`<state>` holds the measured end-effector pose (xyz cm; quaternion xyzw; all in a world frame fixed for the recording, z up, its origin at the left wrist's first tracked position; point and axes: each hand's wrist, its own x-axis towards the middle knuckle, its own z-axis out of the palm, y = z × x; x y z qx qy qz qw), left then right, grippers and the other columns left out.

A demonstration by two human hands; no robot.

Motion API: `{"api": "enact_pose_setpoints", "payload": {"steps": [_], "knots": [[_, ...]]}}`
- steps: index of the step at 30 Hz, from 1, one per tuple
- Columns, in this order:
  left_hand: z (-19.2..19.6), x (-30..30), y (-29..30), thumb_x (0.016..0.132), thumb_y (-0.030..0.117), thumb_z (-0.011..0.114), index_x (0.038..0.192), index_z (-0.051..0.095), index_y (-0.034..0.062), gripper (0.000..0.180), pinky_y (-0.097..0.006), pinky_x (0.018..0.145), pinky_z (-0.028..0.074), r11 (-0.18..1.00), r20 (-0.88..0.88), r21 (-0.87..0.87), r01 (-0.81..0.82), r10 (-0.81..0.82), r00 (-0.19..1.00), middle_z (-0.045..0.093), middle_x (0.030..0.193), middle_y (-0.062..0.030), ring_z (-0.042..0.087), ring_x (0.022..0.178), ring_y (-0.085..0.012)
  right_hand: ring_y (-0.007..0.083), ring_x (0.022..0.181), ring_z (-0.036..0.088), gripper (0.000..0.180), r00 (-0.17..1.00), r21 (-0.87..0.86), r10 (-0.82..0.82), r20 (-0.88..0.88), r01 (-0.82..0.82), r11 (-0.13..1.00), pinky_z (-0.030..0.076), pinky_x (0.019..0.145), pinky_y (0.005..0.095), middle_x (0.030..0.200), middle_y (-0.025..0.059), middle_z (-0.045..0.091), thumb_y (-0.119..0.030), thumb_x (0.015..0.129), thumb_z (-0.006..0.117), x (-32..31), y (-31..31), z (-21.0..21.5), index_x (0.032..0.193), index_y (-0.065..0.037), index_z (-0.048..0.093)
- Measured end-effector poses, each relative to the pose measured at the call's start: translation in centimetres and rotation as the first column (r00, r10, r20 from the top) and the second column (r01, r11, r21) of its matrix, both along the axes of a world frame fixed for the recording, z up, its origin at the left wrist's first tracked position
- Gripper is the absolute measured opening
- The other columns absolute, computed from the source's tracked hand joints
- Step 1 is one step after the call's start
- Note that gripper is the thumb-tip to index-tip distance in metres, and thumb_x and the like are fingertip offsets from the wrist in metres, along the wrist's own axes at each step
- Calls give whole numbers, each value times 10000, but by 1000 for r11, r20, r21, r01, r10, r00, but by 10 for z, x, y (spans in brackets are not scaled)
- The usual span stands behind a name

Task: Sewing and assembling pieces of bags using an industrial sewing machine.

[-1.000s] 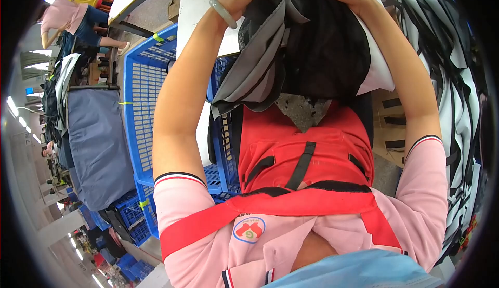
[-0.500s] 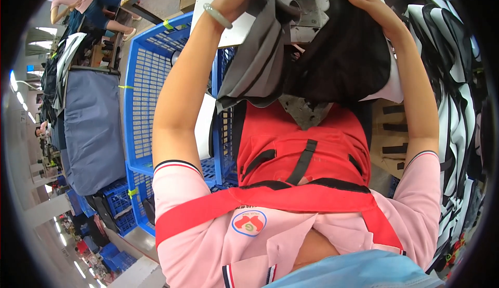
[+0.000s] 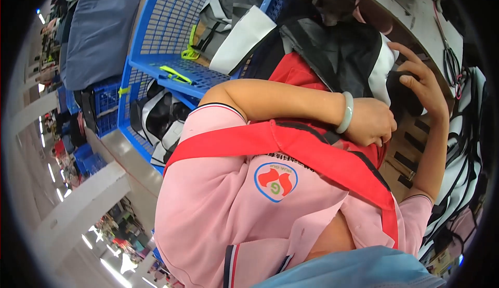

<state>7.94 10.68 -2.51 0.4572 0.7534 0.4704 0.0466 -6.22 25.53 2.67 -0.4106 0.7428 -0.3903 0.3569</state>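
Black-and-grey garment lies under the right hand, whose fingers are spread on it; left hand is curled shut against a red apron.

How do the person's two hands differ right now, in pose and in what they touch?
The left hand is curled into a loose fist against the red apron; the right hand has its fingers spread on the dark fabric. The left wrist carries a pale green bangle; the right wrist is bare. The left forearm crosses the body; the right reaches up from the side. Both are bare and close together.
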Motion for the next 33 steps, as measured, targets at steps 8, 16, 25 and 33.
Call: {"api": "enact_pose_setpoints", "payload": {"steps": [8,16,25,33], "knots": [[-1,13,-73,839,115,648,909,708,42,117,-292,753,509,916,524,221,-334,177,833,669,908,-78,649,843,-178,198,981,566,131,991,0,70,-118,-70,998,427,886,290,1164,93,597,-61,845,560,39,-13,-24,917,49,559],[-161,19,-238,837,245,665,1038,678,48,281,-370,776,505,305,-504,-262,-916,766,399,665,877,-135,636,782,-341,120,809,515,191,990,115,-126,-60,132,985,434,794,255,836,75,601,-133,907,586,36,-5,-36,992,38,572],[-72,-28,-270,890,253,643,710,631,85,247,-228,635,396,537,730,-173,-826,633,259,586,677,28,505,642,-70,105,1063,566,418,640,-243,-743,-194,703,669,424,950,220,1169,61,621,-173,944,591,-52,171,9,1312,11,511],[19,-41,-127,888,307,630,715,546,32,336,-288,555,435,891,468,-269,-366,453,758,535,637,-26,525,623,-97,262,1035,600,224,895,174,-42,-444,133,976,460,904,318,1163,124,593,-120,696,729,66,41,115,870,-24,626]]}}
